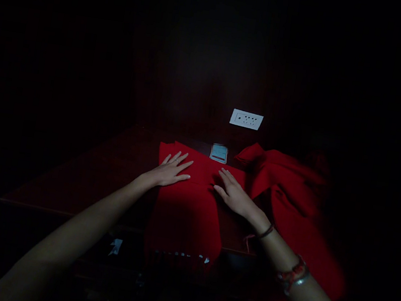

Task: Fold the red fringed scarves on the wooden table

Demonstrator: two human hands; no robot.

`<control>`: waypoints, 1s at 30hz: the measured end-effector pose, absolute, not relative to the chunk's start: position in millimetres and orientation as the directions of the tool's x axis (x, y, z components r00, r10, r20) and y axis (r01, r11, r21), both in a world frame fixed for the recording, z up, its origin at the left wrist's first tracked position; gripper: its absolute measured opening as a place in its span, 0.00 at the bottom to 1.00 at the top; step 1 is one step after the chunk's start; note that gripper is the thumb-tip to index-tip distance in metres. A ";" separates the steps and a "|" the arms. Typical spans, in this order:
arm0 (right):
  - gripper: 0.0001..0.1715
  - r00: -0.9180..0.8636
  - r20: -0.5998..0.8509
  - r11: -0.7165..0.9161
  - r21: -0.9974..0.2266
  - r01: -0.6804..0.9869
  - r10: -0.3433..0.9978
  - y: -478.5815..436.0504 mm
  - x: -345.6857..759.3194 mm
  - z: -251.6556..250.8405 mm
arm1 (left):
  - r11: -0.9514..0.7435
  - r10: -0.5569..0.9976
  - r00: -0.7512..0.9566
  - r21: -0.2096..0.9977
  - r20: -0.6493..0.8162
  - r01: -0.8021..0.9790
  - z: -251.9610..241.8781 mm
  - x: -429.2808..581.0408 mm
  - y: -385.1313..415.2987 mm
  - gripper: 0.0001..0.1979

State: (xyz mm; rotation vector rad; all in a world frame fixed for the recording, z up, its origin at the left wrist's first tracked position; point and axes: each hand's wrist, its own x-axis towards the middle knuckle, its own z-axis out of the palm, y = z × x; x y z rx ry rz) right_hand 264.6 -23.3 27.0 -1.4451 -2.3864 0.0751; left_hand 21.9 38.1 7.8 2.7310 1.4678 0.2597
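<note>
A red scarf with a fringed end lies across the dark table and hangs over its front edge. My left hand rests flat on its far left part, fingers spread. On the right, my right hand lies over the scarf's right side, fingers stretched out and fairly close together, palm down. More red cloth is bunched to the right of that hand and drapes down past the table edge; whether it is one piece with the scarf I cannot tell.
Behind the scarf lies a small light-blue card or packet, partly blurred. A white socket panel is on the wall behind. The dark table reaches out to the left. Below its edge is a pale scrap. The surroundings are very dark.
</note>
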 end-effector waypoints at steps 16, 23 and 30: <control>0.36 -0.479 -0.106 0.446 -0.233 0.864 0.871 27.6 253.6 18.5 | -0.352 0.918 0.372 0.154 -0.134 0.923 -2.7 7.0 55.7 0.41; 0.38 -0.381 -0.081 0.363 -0.178 0.915 0.921 44.1 237.5 7.7 | -0.340 0.920 0.361 0.147 -0.154 0.929 -1.9 5.9 56.4 0.41; 0.40 -0.341 -0.063 0.332 -0.120 0.936 0.938 35.3 243.7 3.6 | -0.281 0.937 0.305 0.151 -0.171 0.948 1.5 1.7 55.3 0.42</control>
